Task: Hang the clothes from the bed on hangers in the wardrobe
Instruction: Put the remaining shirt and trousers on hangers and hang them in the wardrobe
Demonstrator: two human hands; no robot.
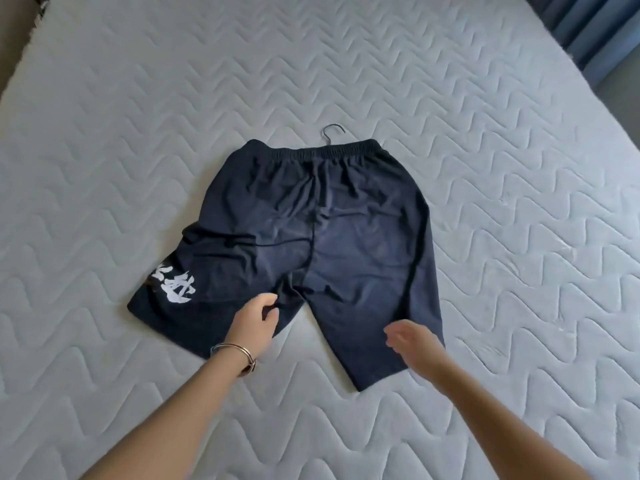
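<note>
Dark navy shorts (332, 230) with a white print on their left leg lie flat on the quilted white mattress (485, 168), waistband away from me. A metal hanger hook (331, 131) sticks out past the waistband; the rest of the hanger is hidden under the cloth. My left hand (254, 318), with a bracelet on the wrist, hovers at the left leg's hem, fingers loosely curled and holding nothing. My right hand (412, 337) is over the right leg's hem, fingers relaxed and slightly blurred.
Blue curtains (585, 26) hang at the top right beyond the bed's corner. A brownish surface (14, 26) shows past the bed's top left corner. Bare mattress surrounds the shorts on all sides.
</note>
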